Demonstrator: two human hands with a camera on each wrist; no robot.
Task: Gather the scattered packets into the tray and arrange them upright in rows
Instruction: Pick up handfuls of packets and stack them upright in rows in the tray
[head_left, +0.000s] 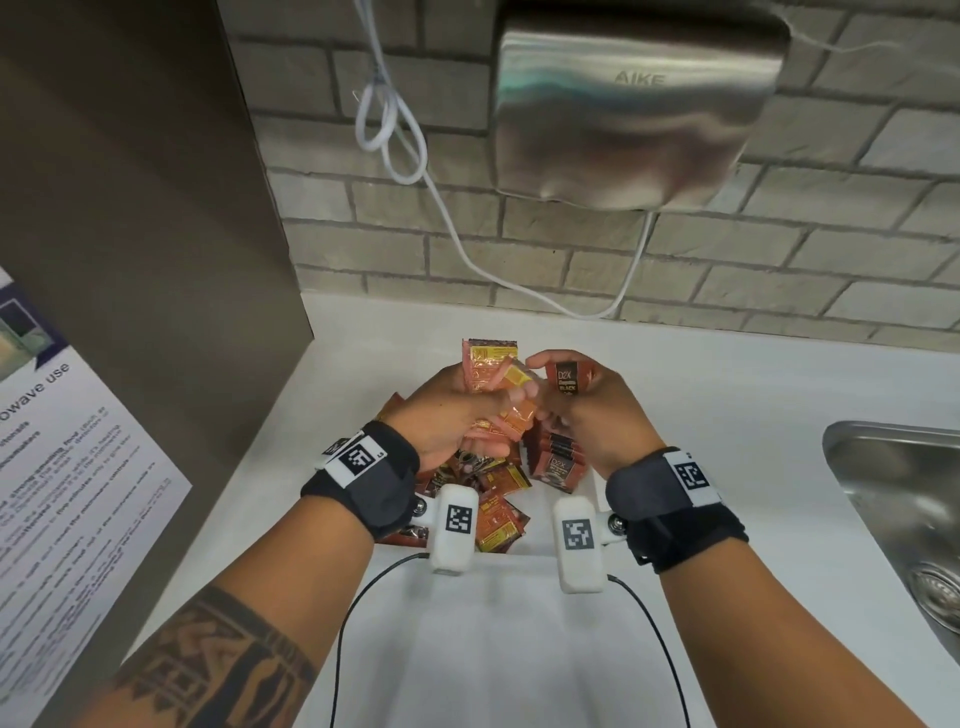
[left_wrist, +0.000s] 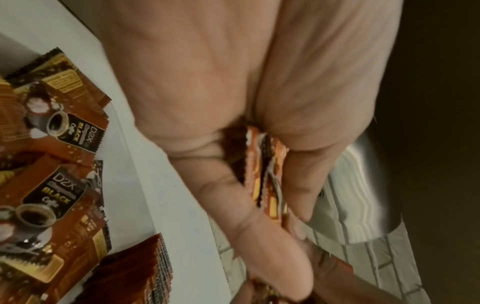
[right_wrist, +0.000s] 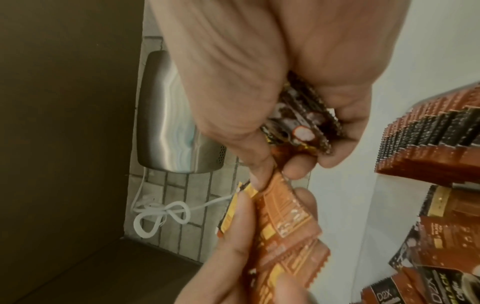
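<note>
Above the white tray, my left hand grips a fanned bundle of orange-brown coffee packets. My right hand holds a few dark D2X packets and its thumb and finger pinch the top of a packet in the left bundle. In the left wrist view the bundle sits edge-on between my fingers. Loose packets lie flat in the tray's left part. A row of upright packets stands at its right side.
A steel hand dryer hangs on the brick wall with a looped white cable. A steel sink is set into the white counter at the right. A brown panel with a printed notice stands at the left.
</note>
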